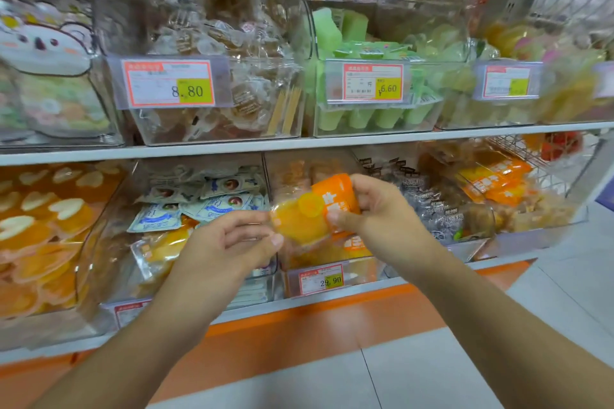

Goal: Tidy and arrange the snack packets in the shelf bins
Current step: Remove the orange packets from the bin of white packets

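Note:
An orange snack packet with a clear window is held in front of the lower shelf's middle clear bin. My right hand grips its right end, fingers curled round the orange top. My left hand pinches the packet's left edge between thumb and fingers. More orange packets lie in that bin below the held one. The bin to its left holds white-and-blue packets and some yellow ones.
The upper shelf carries clear bins of brown snacks and green jelly cups, each with a price tag. Bins of dark packets and orange packets sit at lower right. A white tiled floor lies below the orange shelf base.

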Action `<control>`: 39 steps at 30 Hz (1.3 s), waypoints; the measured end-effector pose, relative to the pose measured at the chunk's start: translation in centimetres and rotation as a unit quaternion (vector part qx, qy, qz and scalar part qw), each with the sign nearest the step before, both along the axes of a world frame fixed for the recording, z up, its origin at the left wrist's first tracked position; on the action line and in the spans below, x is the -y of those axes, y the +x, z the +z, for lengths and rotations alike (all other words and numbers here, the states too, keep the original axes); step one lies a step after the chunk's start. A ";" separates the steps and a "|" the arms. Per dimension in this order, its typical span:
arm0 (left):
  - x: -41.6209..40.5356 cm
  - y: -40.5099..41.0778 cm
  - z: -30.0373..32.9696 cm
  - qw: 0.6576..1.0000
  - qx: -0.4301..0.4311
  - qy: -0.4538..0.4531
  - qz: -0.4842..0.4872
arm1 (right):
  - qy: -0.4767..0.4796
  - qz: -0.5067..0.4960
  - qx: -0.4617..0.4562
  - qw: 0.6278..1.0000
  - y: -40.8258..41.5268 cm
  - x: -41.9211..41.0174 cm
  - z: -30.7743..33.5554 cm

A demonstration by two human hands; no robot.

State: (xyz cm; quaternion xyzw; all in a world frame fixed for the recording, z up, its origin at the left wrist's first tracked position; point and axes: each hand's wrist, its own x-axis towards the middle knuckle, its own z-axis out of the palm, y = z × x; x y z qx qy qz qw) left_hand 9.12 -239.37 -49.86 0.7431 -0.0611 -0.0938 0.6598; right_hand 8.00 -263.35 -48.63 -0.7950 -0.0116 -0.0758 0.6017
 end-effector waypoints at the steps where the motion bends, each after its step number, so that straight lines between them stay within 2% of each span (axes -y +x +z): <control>1: -0.5 0.1 -0.1 1.000 0.002 0.007 0.008 | -0.015 -0.009 0.009 1.000 0.1 0.5 0.1; 4: -1.8 0.9 -0.5 0.999 0.012 0.025 0.033 | -0.156 -0.039 0.019 0.987 0.5 1.7 -0.4; 7: -3.1 1.7 -1.0 0.998 0.023 0.053 0.036 | -0.331 -0.014 -0.041 0.943 0.7 1.5 -1.4; 10: -5.2 2.2 -1.6 0.991 0.052 0.121 0.016 | -0.419 0.020 -0.047 0.906 0.7 0.1 -1.6; 13: -8.3 2.8 -2.0 0.968 0.108 0.227 0.011 | -0.438 0.031 0.001 0.899 0.6 -2.0 -0.8; 16: -11.8 3.2 -1.6 0.919 0.171 0.353 0.032 | -0.447 0.077 0.046 0.890 1.1 -5.7 -1.0; 18: -14.0 3.6 -1.2 0.896 0.200 0.395 0.039 | -0.456 0.114 0.071 0.880 2.1 -8.9 -1.6; 24: -18.3 4.9 -1.2 0.857 0.267 0.438 0.035 | -0.442 0.236 0.037 0.864 7.1 -18.2 -3.0; 28: -19.3 4.9 -2.1 0.872 0.273 0.406 0.010 | -0.459 0.285 -0.040 0.840 9.5 -20.5 -3.5; 31: -19.6 4.9 -2.4 0.871 0.290 0.396 0.008 | -0.496 0.303 -0.030 0.813 9.9 -20.8 -4.3; 33: -19.6 5.0 -2.5 0.871 0.298 0.391 0.010 | -0.495 0.274 -0.023 0.824 9.8 -20.6 -4.9; 39: -17.8 4.2 -1.4 0.889 0.297 0.348 0.022 | -0.334 0.151 0.018 0.930 8.0 -17.6 -2.7</control>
